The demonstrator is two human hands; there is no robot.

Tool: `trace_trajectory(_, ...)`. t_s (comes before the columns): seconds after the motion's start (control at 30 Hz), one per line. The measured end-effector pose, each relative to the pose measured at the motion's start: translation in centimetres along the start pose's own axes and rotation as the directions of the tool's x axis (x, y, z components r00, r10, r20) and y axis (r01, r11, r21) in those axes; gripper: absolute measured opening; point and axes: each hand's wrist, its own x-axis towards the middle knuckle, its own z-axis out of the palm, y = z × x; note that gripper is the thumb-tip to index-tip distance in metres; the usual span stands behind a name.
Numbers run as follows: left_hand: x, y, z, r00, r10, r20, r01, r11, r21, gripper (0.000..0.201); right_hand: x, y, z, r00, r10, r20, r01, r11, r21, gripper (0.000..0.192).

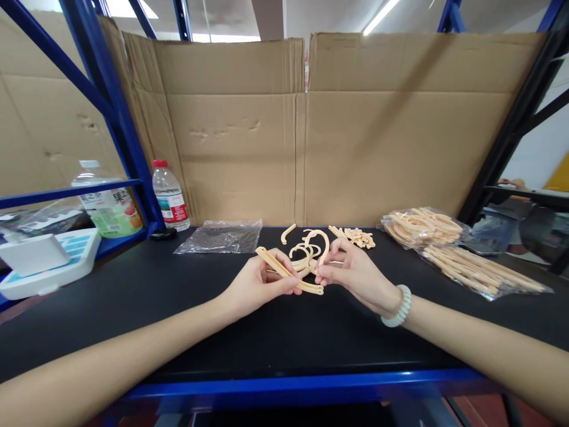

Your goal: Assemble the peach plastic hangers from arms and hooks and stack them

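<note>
My left hand (260, 283) pinches a long, flat, peach-coloured plastic strip (278, 266) that slants down to the right. My right hand (355, 270), with a white bead bracelet on the wrist, holds a curved peach hook piece (320, 240) and touches the strip's right end. Both hands meet just above the black tabletop (133, 284). Behind them lies a small heap of curved hook pieces (302, 258), and a loose hook (288, 233) lies a little farther back.
Small peach parts (358, 236) lie behind my right hand. Two clear bags of peach pieces (420, 225) and strips (478, 270) sit at the right. An empty plastic bag (222, 236), a water bottle (170, 196), a drink bottle (109, 204) and a white device (44, 261) stand at the left. Cardboard walls the back.
</note>
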Motion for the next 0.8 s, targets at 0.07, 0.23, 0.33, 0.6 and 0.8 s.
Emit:
trace_trajectory(0.07,0.0,-0.1,0.0,1.0,0.016,0.0,-0.016,1.0,0.0,0.029,0.1,0.0,-0.2,1.0,0.011,0.007,-0.011,1.0,-0.014,0.038)
trace_trajectory(0.23,-0.2,-0.1,-0.1,0.998,0.048,-0.04,-0.046,0.999,0.027,0.025,0.5,-0.6,-1.0,0.998,0.044,0.04,-0.041,0.996,-0.077,0.024)
trace_trajectory(0.33,-0.3,-0.3,-0.2,0.996,0.075,-0.04,-0.072,0.996,0.058,0.022,0.6,-0.9,-1.4,0.996,0.063,0.067,-0.056,0.993,-0.101,0.023)
trace_trajectory(0.6,-0.4,-0.6,0.0,0.983,0.168,-0.076,-0.146,0.962,0.232,0.017,-0.6,-1.1,-1.4,0.951,0.253,0.179,-0.235,0.965,-0.115,0.02)
trace_trajectory(0.8,-1.0,-0.1,0.0,0.956,0.286,-0.059,-0.23,0.862,0.451,0.013,-1.0,-1.3,-0.8,0.921,0.306,0.241,-0.298,0.952,-0.068,0.023)
